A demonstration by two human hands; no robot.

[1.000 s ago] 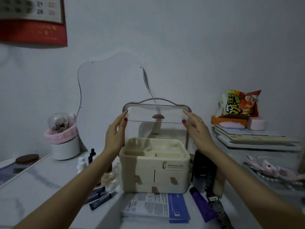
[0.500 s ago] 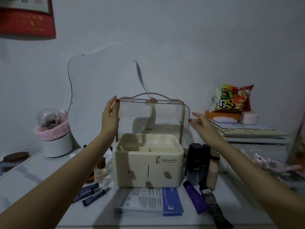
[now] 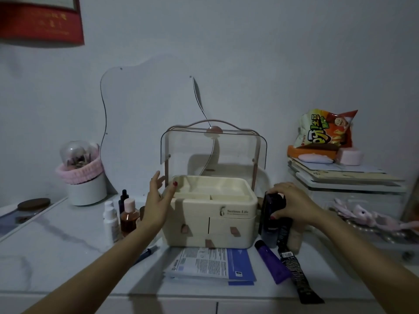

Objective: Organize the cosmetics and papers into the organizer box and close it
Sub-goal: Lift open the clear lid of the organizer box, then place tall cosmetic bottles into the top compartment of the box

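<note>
The cream plastic organizer box (image 3: 210, 214) stands mid-desk (image 3: 56, 241), its clear domed lid (image 3: 213, 148) raised. The left hand (image 3: 158, 200), fingers spread wide, rests against the box's left side. The right hand (image 3: 292, 205) grips a black cosmetic bottle (image 3: 271, 214) just right of the box. Blue-and-white papers (image 3: 210, 265) lie in front.

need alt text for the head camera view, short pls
A cream organizer box sits on a white marble-look table with its clear lid raised, while the person's right hand closes over a dark bottle beside it and the open left hand rests by its left side. Papers and two tubes lie in front.
</note>
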